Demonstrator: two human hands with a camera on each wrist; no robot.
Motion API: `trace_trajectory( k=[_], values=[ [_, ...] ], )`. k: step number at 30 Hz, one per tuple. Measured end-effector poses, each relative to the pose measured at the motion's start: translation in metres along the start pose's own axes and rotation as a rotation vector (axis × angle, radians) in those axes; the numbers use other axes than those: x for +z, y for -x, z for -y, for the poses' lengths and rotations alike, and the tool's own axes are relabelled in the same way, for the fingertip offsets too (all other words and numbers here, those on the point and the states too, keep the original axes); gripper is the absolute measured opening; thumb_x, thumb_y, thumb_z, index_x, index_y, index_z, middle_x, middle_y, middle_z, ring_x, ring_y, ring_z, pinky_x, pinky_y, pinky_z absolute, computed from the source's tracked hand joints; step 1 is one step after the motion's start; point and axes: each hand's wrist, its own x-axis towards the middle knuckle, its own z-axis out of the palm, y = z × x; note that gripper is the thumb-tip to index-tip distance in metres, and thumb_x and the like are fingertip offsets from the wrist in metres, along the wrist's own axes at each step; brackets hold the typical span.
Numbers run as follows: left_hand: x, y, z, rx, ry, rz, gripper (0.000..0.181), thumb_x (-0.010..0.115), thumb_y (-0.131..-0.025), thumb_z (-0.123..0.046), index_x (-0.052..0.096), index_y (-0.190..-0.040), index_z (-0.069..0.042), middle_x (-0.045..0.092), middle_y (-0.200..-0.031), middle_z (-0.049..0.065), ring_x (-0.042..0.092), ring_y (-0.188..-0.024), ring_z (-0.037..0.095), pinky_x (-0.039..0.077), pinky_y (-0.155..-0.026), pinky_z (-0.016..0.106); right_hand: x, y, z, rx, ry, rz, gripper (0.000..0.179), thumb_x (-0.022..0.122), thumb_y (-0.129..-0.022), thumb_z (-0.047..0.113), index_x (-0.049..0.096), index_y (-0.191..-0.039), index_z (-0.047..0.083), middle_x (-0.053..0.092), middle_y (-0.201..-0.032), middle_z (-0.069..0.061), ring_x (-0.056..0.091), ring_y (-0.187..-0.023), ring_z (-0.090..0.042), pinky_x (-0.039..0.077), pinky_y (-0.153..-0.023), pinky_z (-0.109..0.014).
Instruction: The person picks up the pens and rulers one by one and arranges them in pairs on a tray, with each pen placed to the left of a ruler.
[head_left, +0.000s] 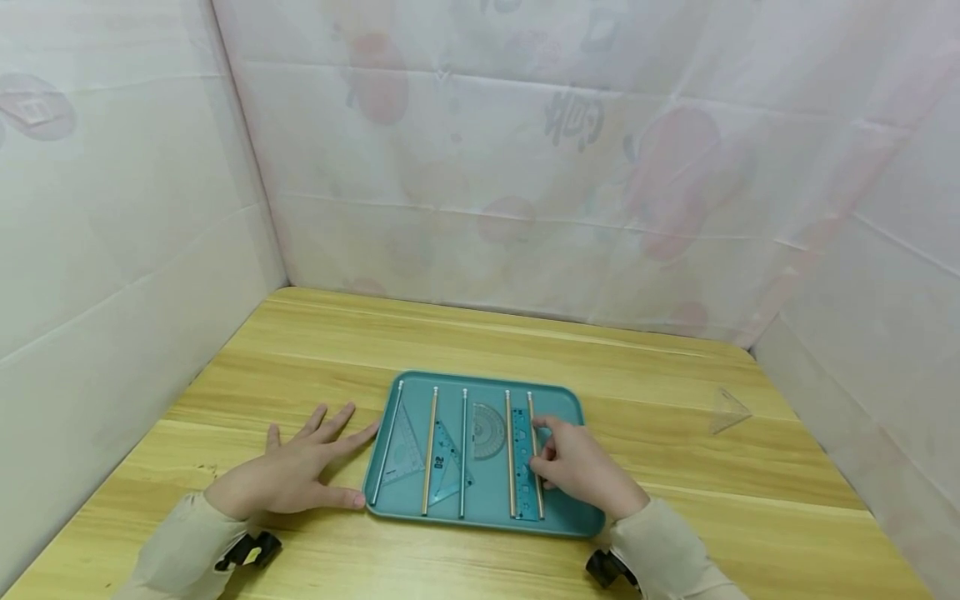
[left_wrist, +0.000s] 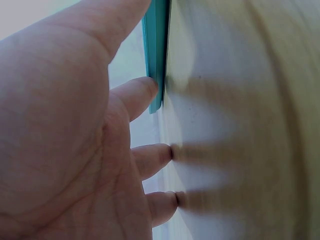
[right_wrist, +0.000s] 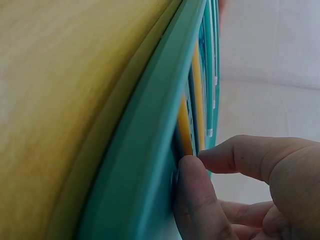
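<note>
A teal tray (head_left: pixel 487 527) lies on the table. My left hand (head_left: pixel 296 475) is spread at its left side, thumb and forefinger touching the rim; the left wrist view shows the other fingertips on the tabletop. With thumb and forefinger, my right hand (head_left: pixel 581 468) pinches the rightmost yellow pencil (head_left: pixel 539 500), which lies in the tray beside a blue ruler (head_left: pixel 527 502). Left of the ruler are another yellow pencil (head_left: pixel 511 454), a clear protractor (head_left: pixel 489 432), a teal pencil (head_left: pixel 463 454), a blue set square (head_left: pixel 450 483), a yellow pencil (head_left: pixel 430 450), a clear set square (head_left: pixel 405 458) and a teal pencil (head_left: pixel 387 442).
A small clear set square (head_left: pixel 730 412) lies on the wooden table (head_left: pixel 652 375), to the right of the tray. Pale printed cloth walls (head_left: pixel 480 167) enclose the table at the back and both sides.
</note>
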Motion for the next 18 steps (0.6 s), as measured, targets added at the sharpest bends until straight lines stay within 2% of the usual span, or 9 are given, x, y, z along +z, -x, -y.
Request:
trace_trajectory(
  k=[8, 18],
  values=[
    [0.001, -0.002, 0.002, -0.005, 0.008, 0.000, 0.100, 0.068, -0.088, -0.079, 0.033, -0.170, -0.034, 0.013, -0.180, 0.022, 0.007, -0.160, 0.064, -0.002, -0.096, 0.102, -0.003, 0.002, -0.001, -0.008, -0.033, 0.016, 0.060, 0.072, -0.098, 0.004, 0.049, -0.153, -0.008, 0.066, -0.072, -0.004, 0.068, -0.059, -0.016, 0.057, -0.056, -0.028],
    [0.001, 0.000, 0.000, -0.004, 0.011, -0.004, 0.100, 0.070, -0.087, -0.078, 0.034, -0.170, -0.034, 0.015, -0.180, 0.023, 0.008, -0.160, 0.065, -0.001, -0.096, 0.103, -0.020, 0.003, -0.012, -0.004, -0.111, -0.018, 0.057, 0.069, -0.102, 0.005, 0.049, -0.153, -0.008, 0.063, -0.086, -0.008, 0.067, -0.066, -0.017, 0.062, -0.063, -0.032]
  ],
)
